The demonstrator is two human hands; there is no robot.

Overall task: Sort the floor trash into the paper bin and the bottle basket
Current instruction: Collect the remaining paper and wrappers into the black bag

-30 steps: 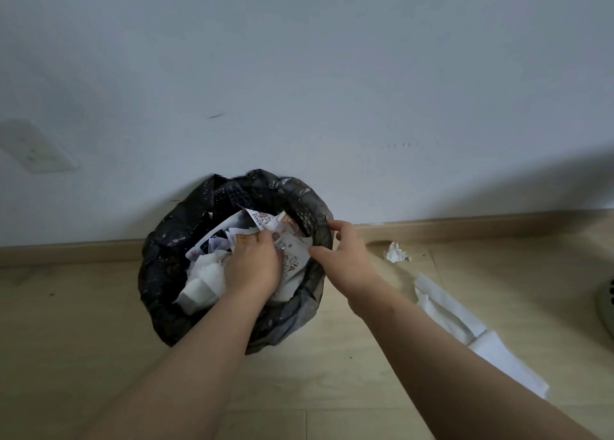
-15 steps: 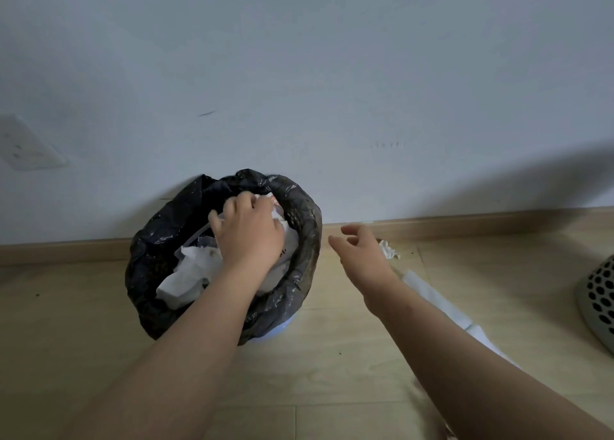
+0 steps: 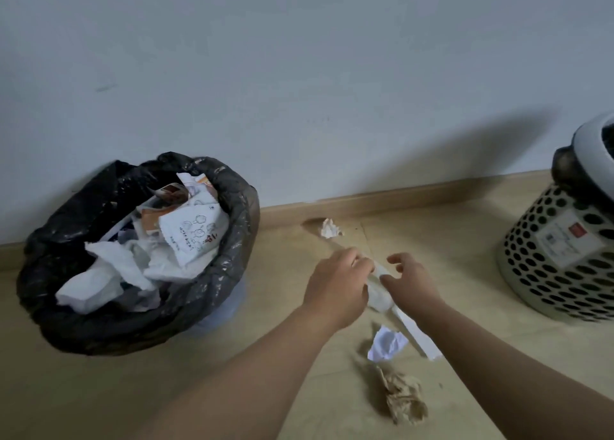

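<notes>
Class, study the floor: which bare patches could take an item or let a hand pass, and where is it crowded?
Bare: floor between white strip and basket; floor in front of the bin. Crowded: around the left hand and right hand, where strip, white wad and brown wad cluster; the bin is heaped.

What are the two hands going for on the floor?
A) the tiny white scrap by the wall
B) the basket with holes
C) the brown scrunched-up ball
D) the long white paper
D: the left hand curls its fingers on the long white paper and the right hand spreads open right beside it.
</notes>
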